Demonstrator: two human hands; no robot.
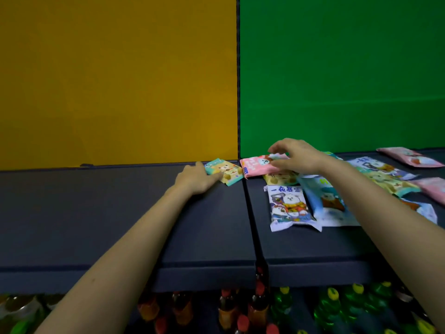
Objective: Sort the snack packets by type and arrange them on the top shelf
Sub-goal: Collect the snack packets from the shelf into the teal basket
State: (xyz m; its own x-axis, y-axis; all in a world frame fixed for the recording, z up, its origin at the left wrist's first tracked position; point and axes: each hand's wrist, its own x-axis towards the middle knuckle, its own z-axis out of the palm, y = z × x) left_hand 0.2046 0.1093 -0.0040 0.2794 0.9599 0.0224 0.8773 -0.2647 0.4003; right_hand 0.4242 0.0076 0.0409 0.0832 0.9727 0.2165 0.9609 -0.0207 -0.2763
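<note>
Snack packets (344, 189) partly hidden under right forearm (375, 196)

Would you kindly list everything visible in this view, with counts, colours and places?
teal-and-yellow packet: one, back of left shelf section, under the left fingertips.
pink packet: one, back of right section, under the right hand.
mixed packets: several, white, blue, yellow, pink, jumbled on right section.
top shelf: dark grey, two sections.
back panels: one yellow left, one green right.
bottles: many, green, orange, red, below the shelf.
hands: left, right.
</note>
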